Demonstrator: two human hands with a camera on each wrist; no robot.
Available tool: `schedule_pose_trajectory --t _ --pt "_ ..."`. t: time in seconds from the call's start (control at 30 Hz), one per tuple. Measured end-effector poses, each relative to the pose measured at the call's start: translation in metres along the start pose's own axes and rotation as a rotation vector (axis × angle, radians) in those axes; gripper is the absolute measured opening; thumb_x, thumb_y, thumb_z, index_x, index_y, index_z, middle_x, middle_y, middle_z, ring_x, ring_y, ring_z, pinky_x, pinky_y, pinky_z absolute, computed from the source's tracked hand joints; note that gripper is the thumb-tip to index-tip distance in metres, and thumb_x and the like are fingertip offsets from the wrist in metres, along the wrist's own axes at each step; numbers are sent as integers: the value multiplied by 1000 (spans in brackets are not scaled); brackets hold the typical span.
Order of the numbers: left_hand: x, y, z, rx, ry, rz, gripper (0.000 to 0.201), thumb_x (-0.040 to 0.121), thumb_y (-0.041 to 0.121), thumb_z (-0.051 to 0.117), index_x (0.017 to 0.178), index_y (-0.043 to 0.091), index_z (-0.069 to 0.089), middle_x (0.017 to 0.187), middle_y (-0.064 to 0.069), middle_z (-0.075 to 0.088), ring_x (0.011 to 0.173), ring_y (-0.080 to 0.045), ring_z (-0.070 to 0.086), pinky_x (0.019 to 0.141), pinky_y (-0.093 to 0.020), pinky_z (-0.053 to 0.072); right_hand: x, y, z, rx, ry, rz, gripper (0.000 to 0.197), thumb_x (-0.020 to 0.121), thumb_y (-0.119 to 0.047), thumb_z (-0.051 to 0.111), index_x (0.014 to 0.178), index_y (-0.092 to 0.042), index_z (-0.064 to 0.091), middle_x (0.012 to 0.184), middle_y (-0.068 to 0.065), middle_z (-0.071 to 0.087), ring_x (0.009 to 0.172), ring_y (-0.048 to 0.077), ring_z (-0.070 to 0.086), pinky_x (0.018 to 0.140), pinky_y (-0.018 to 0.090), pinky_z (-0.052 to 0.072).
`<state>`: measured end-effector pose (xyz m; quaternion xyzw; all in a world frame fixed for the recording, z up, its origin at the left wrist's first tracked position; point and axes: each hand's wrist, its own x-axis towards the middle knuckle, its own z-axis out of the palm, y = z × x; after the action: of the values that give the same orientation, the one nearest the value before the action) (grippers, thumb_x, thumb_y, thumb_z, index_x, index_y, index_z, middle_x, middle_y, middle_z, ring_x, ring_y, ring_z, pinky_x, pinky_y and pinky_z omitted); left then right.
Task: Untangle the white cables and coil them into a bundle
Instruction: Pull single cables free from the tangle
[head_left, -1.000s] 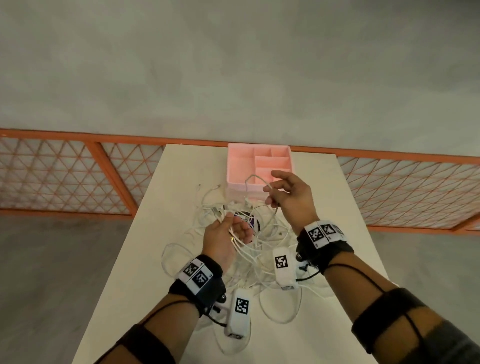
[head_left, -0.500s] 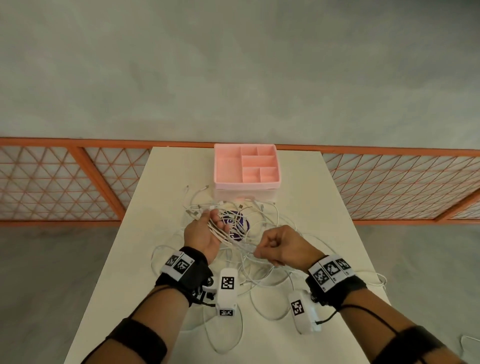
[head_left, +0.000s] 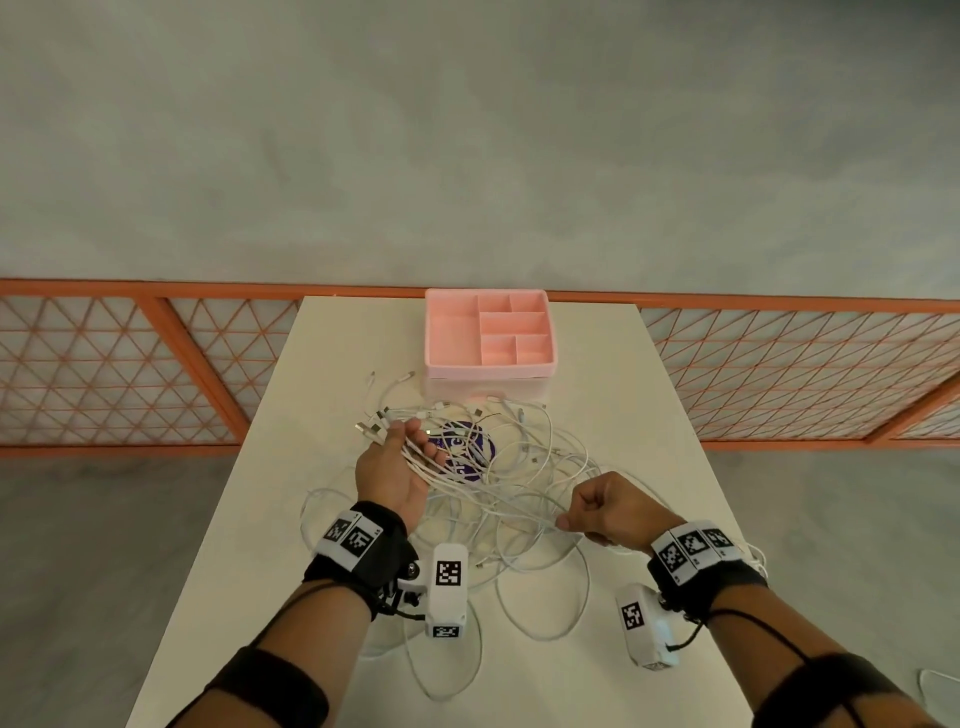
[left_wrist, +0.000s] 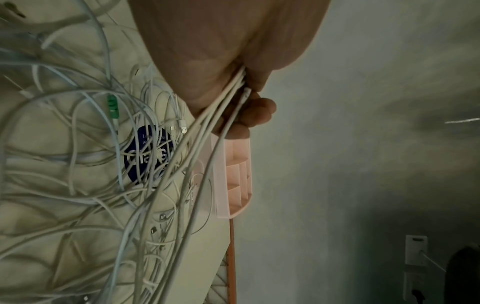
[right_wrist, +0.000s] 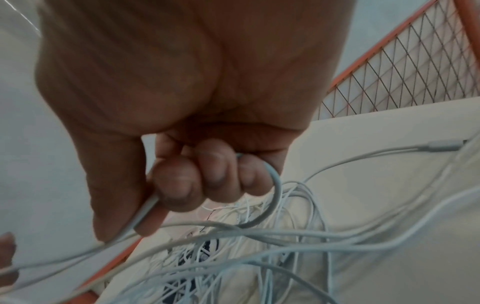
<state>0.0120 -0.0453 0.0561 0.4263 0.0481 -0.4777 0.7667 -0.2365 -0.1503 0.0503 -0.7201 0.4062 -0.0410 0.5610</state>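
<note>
Noted on the cream bench (head_left: 623, 519): white cables (head_left: 519, 467) in a loose tangle at mid-bench, spread over a round purple sticker (head_left: 460, 449), loops trailing toward the near edge. Pink divided tray (head_left: 491, 332) at the far edge, beyond the tangle.

Left hand (head_left: 395, 467) palm-up over the left side of the tangle, fingers (left_wrist: 257, 111) curled round a group of several strands; connector ends fanned out past the fingertips. Placement unchanged since half a second ago.

Right hand (head_left: 608, 506) closed into a fist near the right bench edge, fingers (right_wrist: 176, 185) and thumb clamped on one cable; strand entering beside the thumb and looping out past the little finger. Compared with one second ago: no longer raised in front of the tray, now drawn back toward the body and lower. Compared with half a second ago: shifted further right, gap between the two hands wider, held strands stretched straighter between them.

Orange mesh railing (head_left: 156, 364) behind the bench.
</note>
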Motion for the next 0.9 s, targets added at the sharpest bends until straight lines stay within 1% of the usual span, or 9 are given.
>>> schedule_pose_trajectory --t 0.13,0.23,0.3,0.4,0.5,0.63,0.73,0.83,0.9 --pt "1 1 -1 26 21 6 31 107 24 41 87 9 60 53 4 46 41 -9 39 44 -24 42 0 3 -3 2 14 -15 33 80 -12 79 56 -9 56 47 6 51 41 13 42 49 17 40" --pt "1 0 -3 78 21 14 28 106 25 44 89 9 58 48 8 38 38 -5 30 37 -19 30 8 11 -6 -162 29 -13 20 80 -14 78 65 -18 65 56 -11 58 54 5 51 61 23 45" --pt "1 1 -4 124 8 13 28 106 26 44 88 9 57 48 8 36 37 -4 26 34 -18 24 13 18 -10 -333 147 3 18 84 -16 73 69 -23 65 67 -11 64 65 7 58 69 29 49" --pt "2 4 -8 183 -15 23 29 106 27 44 87 9 58 47 9 33 35 -3 24 32 -17 22 16 25 -25 -485 420 56 11 87 -19 68 78 -25 66 93 4 60 87 20 59 78 29 46" --pt "1 4 -10 273 -55 30 29 106 27 46 89 7 59 48 8 33 37 -4 24 33 -17 22 18 20 -36 -322 532 137 6 88 -19 69 82 -18 71 89 9 64 79 23 62 72 32 49" --pt "-5 -7 -6 475 -139 108 12 100 19 57 98 10 52 60 1 37 43 -7 29 37 -19 26 20 -18 -22 293 416 54 31 89 12 44 84 -1 71 83 22 67 65 25 64 65 35 55" --pt "-10 -14 3 560 -195 156 13 98 16 60 92 6 54 64 -2 38 46 -10 28 41 -21 26 15 -53 -7 566 302 -2 31 87 11 38 89 11 68 86 28 65 73 33 65 68 36 56" --pt "-12 -19 13 600 -226 206 18 96 18 64 93 1 65 71 -12 42 49 -13 27 44 -23 25 11 -74 11 461 151 -76 15 92 -2 60 90 10 69 80 22 66 72 29 65 69 35 57" --pt "-15 -22 19 618 -241 253 18 93 20 67 94 2 70 74 -14 46 47 -13 30 45 -24 29 10 -81 24 336 85 -124 6 86 4 67 91 7 70 73 18 66 69 24 65 68 31 57"
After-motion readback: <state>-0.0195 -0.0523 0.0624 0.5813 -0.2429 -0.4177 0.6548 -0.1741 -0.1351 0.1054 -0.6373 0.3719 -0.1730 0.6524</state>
